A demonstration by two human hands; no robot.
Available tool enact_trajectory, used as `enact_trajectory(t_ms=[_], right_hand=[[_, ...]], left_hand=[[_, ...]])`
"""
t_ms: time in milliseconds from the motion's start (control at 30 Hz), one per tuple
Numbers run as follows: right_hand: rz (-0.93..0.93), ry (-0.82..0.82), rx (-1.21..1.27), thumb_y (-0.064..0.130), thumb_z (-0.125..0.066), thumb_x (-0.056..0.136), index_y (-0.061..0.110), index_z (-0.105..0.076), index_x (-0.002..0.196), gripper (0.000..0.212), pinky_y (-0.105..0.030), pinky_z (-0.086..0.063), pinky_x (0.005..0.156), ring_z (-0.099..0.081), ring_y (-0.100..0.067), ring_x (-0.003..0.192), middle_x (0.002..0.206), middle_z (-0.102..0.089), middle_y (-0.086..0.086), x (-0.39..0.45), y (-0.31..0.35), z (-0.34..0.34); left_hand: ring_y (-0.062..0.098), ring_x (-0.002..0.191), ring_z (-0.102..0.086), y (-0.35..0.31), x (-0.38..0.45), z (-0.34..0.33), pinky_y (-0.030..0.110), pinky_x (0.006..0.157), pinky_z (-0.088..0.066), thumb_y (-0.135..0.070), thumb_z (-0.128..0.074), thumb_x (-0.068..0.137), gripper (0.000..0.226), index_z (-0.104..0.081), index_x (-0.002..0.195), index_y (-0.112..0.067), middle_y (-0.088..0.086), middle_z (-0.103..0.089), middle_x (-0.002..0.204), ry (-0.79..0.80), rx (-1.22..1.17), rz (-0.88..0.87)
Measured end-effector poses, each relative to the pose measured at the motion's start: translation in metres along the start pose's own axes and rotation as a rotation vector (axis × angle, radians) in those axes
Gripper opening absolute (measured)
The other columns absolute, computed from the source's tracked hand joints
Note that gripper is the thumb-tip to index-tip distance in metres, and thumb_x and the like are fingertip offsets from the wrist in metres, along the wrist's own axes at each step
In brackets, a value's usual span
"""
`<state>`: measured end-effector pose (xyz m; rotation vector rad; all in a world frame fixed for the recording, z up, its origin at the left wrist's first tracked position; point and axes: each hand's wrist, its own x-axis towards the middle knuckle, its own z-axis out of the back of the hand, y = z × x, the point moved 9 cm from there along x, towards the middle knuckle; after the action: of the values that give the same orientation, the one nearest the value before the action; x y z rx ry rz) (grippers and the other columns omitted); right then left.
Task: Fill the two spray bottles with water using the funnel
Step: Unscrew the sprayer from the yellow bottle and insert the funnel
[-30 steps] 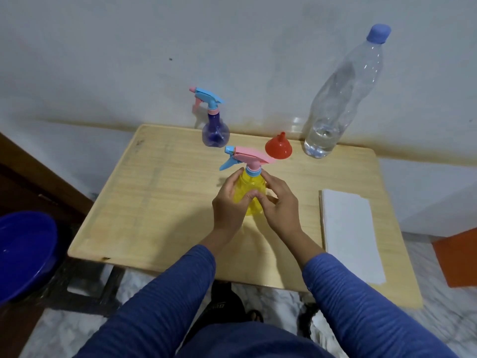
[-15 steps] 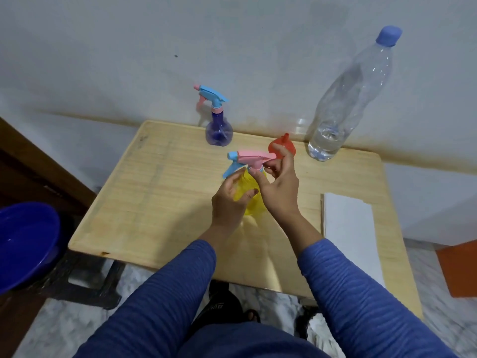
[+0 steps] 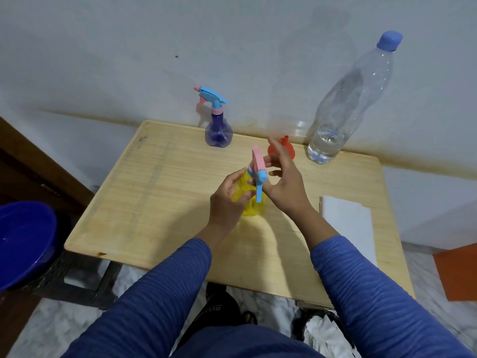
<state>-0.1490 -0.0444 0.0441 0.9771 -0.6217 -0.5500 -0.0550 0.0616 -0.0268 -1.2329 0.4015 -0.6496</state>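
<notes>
Yellow spray bottle (image 3: pixel 249 200) gripped by left hand (image 3: pixel 227 200) to steady it | right hand (image 3: pixel 282 182) pinches pink trigger head (image 3: pixel 258 161), likely unscrewing | red funnel (image 3: pixel 281 151) waits behind

You're at a light wooden table (image 3: pixel 160 202) pushed against a plain white wall (image 3: pixel 129 47). Marble-patterned floor (image 3: pixel 51 326) below, blue basin (image 3: pixel 23 241) left, orange block (image 3: pixel 459 275) right.
</notes>
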Motion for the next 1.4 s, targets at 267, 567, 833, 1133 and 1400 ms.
enact_trajectory(t_ms=[267, 567, 833, 1133, 1400], right_hand=[[-0.003, 0.232, 0.041, 0.005, -0.067, 0.081, 0.037, -0.023, 0.144, 0.084, -0.043, -0.044, 0.104, -0.056, -0.011, 0.119, 0.118, -0.061, 0.01, 0.007, -0.001, -0.01], [0.014, 0.483, -0.045, 0.002, -0.068, 0.08, 0.035, -0.021, 0.145, 0.086, -0.029, -0.044, 0.102, -0.055, -0.001, 0.113, 0.115, -0.058, 0.018, 0.021, 0.003, -0.015], [0.035, 0.548, -0.099, 0.005, -0.067, 0.084, 0.039, -0.019, 0.143, 0.084, -0.021, -0.038, 0.103, -0.043, 0.01, 0.125, 0.134, -0.042, 0.027, 0.023, 0.008, -0.016], [0.026, 0.541, -0.013, -0.006, -0.062, 0.084, 0.024, -0.029, 0.145, 0.075, -0.024, -0.045, 0.101, -0.051, -0.007, 0.125, 0.139, -0.046, 0.009, 0.02, 0.006, -0.017], [0.083, 0.413, 0.153, -0.008, -0.058, 0.086, 0.023, -0.034, 0.138, 0.065, -0.023, -0.048, 0.097, -0.055, -0.013, 0.118, 0.13, -0.054, -0.008, 0.04, 0.051, -0.001]], left_hand=[[-0.021, 0.098, -0.052, 0.01, 0.009, 0.0, 0.001, 0.081, -0.039, -0.022, -0.077, 0.074, 0.053, -0.058, 0.122, -0.031, -0.021, -0.062, 0.11, 0.066, -0.04, 0.012], [0.016, 0.111, -0.062, 0.017, 0.025, -0.003, 0.038, 0.1, -0.048, -0.036, -0.083, 0.053, 0.06, -0.061, 0.109, -0.033, 0.0, -0.067, 0.114, 0.249, -0.26, 0.078], [0.013, 0.11, -0.062, 0.019, 0.026, -0.005, 0.032, 0.096, -0.05, -0.035, -0.082, 0.054, 0.062, -0.06, 0.111, -0.03, -0.003, -0.067, 0.114, 0.294, -0.278, 0.087], [0.002, 0.103, -0.062, 0.022, 0.027, -0.008, 0.022, 0.091, -0.049, 0.0, -0.078, 0.071, 0.055, -0.057, 0.119, -0.017, -0.001, -0.065, 0.114, 0.322, -0.308, 0.078], [0.014, 0.115, -0.06, 0.02, 0.025, -0.009, 0.031, 0.1, -0.046, -0.031, -0.082, 0.056, 0.058, -0.061, 0.11, -0.033, -0.005, -0.065, 0.116, 0.304, -0.354, 0.097]])
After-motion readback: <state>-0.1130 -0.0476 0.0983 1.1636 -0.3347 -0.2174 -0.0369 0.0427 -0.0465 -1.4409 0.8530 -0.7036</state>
